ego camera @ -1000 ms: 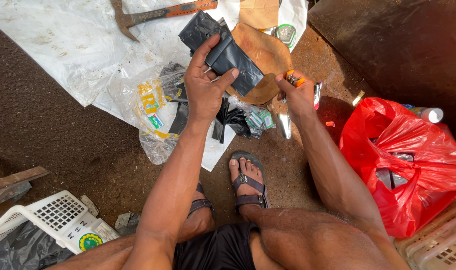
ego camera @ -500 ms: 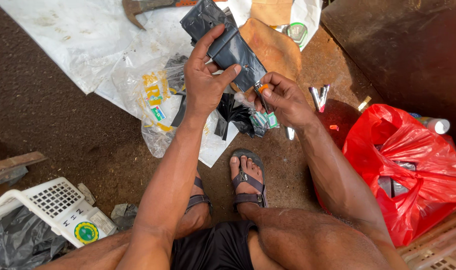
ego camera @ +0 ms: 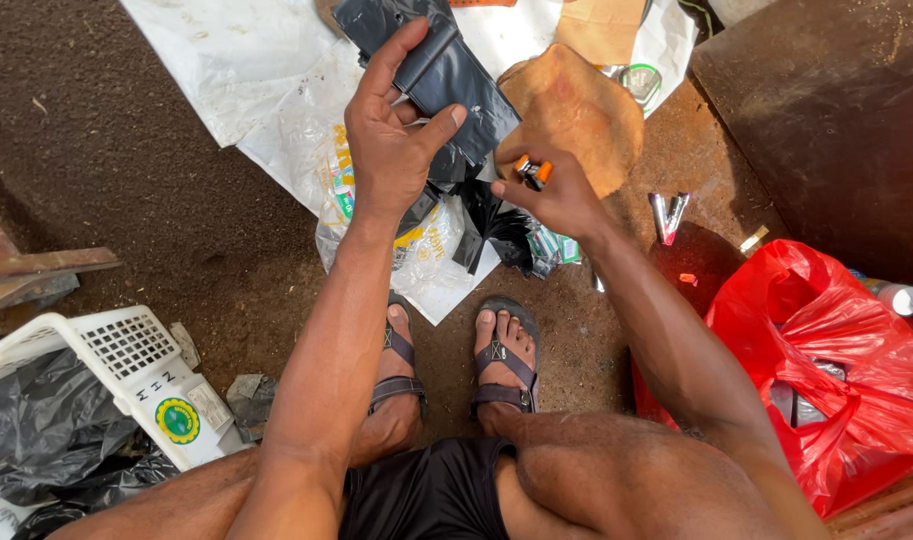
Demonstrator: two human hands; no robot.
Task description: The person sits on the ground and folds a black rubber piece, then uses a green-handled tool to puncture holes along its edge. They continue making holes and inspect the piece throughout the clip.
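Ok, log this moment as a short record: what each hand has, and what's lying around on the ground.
left hand: holds a folded black plastic sheet
right hand: grips a small orange-handled tool, tip by the sheet
under hands: white plastic sacks, brown cloth
right side: red plastic bag
left side: white plastic basket
feet: sandals

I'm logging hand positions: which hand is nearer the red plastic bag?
Right. The right hand, gripping a small orange-tipped tool, is up-left of the red plastic bag; the left hand is farther left, holding a black pouch.
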